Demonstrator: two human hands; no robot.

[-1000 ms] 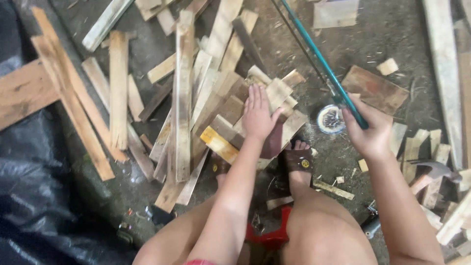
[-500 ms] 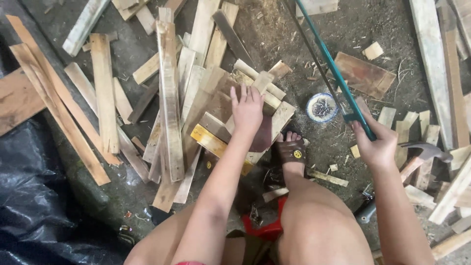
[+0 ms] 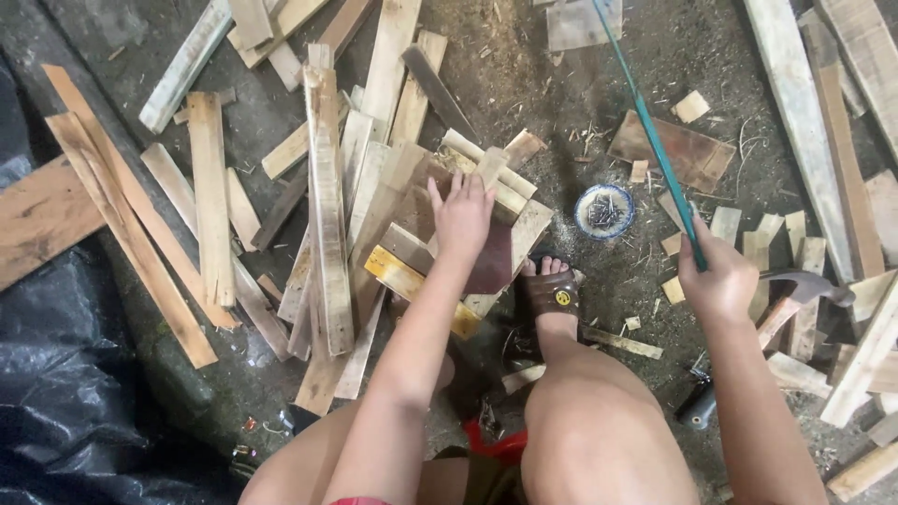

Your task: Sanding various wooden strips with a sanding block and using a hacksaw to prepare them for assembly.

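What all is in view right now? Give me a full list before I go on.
wood offcuts: many, pale to brown, piled centre-left and scattered around
dark board: one, reddish brown, under the left hand
yellow-painted piece: one, beside the left forearm
long planks: several, pale, right edge
dish of nails: one, blue and white rim, on the ground right of the pile
hammer: one, dark head, far right
black plastic sheet: one, lower left
sandal: one, brown, on the foot
handsaw frame: one, teal, held in the right hand
left hand: flat on the pile
right hand: fingers closed around the saw
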